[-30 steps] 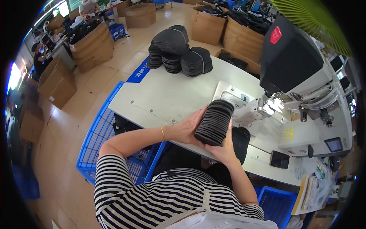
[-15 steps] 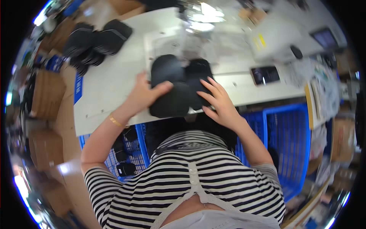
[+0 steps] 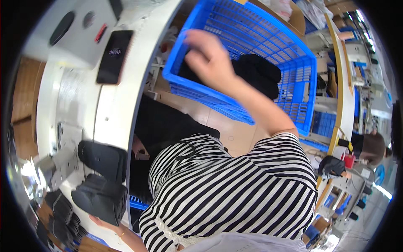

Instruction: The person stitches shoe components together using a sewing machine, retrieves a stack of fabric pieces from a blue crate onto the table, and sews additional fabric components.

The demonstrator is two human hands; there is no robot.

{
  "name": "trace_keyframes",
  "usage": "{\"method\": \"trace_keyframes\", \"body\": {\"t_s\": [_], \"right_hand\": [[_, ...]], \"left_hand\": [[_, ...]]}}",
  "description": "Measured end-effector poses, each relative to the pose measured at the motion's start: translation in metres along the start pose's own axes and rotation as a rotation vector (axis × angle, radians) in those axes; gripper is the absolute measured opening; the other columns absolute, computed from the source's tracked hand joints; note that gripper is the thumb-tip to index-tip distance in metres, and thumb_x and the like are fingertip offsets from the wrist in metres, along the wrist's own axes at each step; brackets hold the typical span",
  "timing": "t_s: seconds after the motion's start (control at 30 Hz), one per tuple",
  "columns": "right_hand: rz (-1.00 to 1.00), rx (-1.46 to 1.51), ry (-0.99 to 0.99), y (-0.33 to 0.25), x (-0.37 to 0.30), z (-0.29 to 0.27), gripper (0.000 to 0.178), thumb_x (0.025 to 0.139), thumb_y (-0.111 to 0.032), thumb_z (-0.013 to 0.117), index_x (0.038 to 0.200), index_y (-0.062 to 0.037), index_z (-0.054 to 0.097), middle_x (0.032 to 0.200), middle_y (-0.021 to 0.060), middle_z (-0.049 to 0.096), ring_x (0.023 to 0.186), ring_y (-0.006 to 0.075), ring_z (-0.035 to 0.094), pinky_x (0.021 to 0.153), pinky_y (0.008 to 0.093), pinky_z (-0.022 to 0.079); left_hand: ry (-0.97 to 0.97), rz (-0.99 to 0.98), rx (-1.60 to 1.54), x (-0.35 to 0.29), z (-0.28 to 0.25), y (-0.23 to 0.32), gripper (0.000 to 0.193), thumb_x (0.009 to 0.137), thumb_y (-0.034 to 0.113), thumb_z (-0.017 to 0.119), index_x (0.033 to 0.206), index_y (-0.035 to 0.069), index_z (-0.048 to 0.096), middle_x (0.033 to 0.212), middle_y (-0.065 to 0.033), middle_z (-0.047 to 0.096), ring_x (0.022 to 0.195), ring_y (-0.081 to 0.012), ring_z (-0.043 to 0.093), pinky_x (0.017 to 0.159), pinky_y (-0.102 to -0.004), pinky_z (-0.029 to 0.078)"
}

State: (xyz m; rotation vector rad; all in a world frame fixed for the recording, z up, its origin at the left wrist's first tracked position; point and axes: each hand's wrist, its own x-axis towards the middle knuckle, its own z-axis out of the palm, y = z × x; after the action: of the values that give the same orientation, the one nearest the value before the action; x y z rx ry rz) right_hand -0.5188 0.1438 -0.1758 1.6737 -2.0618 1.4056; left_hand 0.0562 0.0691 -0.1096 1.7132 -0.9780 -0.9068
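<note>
My right hand [image 3: 210, 59], smeared by motion, reaches over the near rim of a blue plastic basket [image 3: 247, 107]; no held thing shows in it, and its finger shape is unclear. Inside the basket lies a bunched black cloth item [image 3: 258, 75]. At the lower left, my left hand [image 3: 100, 221] is at the edge of a stack of black rounded pieces [image 3: 100, 199] on the white table [image 3: 111, 113]. The stack hides most of that hand's fingers. Another dark rounded piece [image 3: 103, 158] lies right beside the stack.
A black phone [image 3: 115, 56] rests on the table near a white machine housing [image 3: 79, 31]. More dark stacked pieces [image 3: 63, 218] are at the lower left. On the right runs a yellow-edged shelf [image 3: 338, 80], with a person [image 3: 371, 147] farther off.
The view has swung to the right. My right hand has left the black pieces on the table and moved over the blue basket. My left hand is still by the black pieces.
</note>
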Motion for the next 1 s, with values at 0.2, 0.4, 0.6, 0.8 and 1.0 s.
{"method": "trace_keyframes", "body": {"t_s": [0.2, 0.4, 0.6, 0.8, 1.0], "right_hand": [[1.461, -0.449, 0.142, 0.259, -0.124, -0.111, 0.093, 0.067, -0.063, 0.075, 0.122, 0.0099, 0.058, 0.118, 0.0267, 0.064, 0.116, 0.0378, 0.06, 0.099, 0.041, 0.048], [1.551, -0.668, -0.184, 0.344, -0.209, -0.104, 0.111, 0.067, -0.077, 0.067, 0.137, 0.0064, 0.045, 0.142, 0.0276, 0.045, 0.133, 0.0398, 0.043, 0.107, 0.0461, 0.039], [1.163, -1.22, -0.155, 0.404, -0.162, -0.064, 0.097, 0.076, -0.072, 0.061, 0.138, 0.0019, 0.045, 0.145, 0.0269, 0.041, 0.136, 0.0397, 0.039, 0.111, 0.0526, 0.029], [1.019, -0.95, -0.873, 0.444, -0.148, -0.036, 0.055, 0.097, -0.051, 0.04, 0.135, -0.0151, 0.057, 0.14, 0.0054, 0.055, 0.136, 0.0294, 0.041, 0.109, 0.0546, 0.025], [1.369, -1.438, -0.349, 0.422, -0.188, -0.085, 0.063, 0.088, -0.043, 0.061, 0.137, -0.0042, 0.049, 0.153, 0.0155, 0.033, 0.141, 0.0345, 0.028, 0.113, 0.0544, 0.02]], "left_hand": [[0.046, 0.062, 0.211, 0.015, 0.005, -0.006, 0.06, 0.101, 0.045, 0.04, 0.139, -0.001, 0.046, 0.137, -0.0163, 0.051, 0.125, -0.0256, 0.05, 0.108, -0.0388, 0.038], [0.06, 0.094, 0.368, 0.02, 0.023, -0.006, 0.058, 0.101, 0.043, 0.041, 0.138, -0.001, 0.047, 0.134, -0.0158, 0.053, 0.122, -0.0248, 0.052, 0.106, -0.038, 0.04], [0.077, 0.083, 0.491, 0.031, 0.025, -0.011, 0.055, 0.1, 0.04, 0.041, 0.136, -0.001, 0.049, 0.131, -0.0153, 0.055, 0.119, -0.0241, 0.054, 0.103, -0.0371, 0.042], [0.054, 0.065, 0.58, 0.048, 0.022, -0.003, 0.053, 0.1, 0.038, 0.042, 0.134, -0.002, 0.05, 0.128, -0.0149, 0.056, 0.116, -0.0233, 0.056, 0.101, -0.0363, 0.044], [0.007, 0.072, 0.639, 0.066, 0.023, 0.009, 0.05, 0.1, 0.035, 0.043, 0.132, -0.002, 0.052, 0.126, -0.0144, 0.058, 0.113, -0.0226, 0.058, 0.098, -0.0354, 0.045]]}}
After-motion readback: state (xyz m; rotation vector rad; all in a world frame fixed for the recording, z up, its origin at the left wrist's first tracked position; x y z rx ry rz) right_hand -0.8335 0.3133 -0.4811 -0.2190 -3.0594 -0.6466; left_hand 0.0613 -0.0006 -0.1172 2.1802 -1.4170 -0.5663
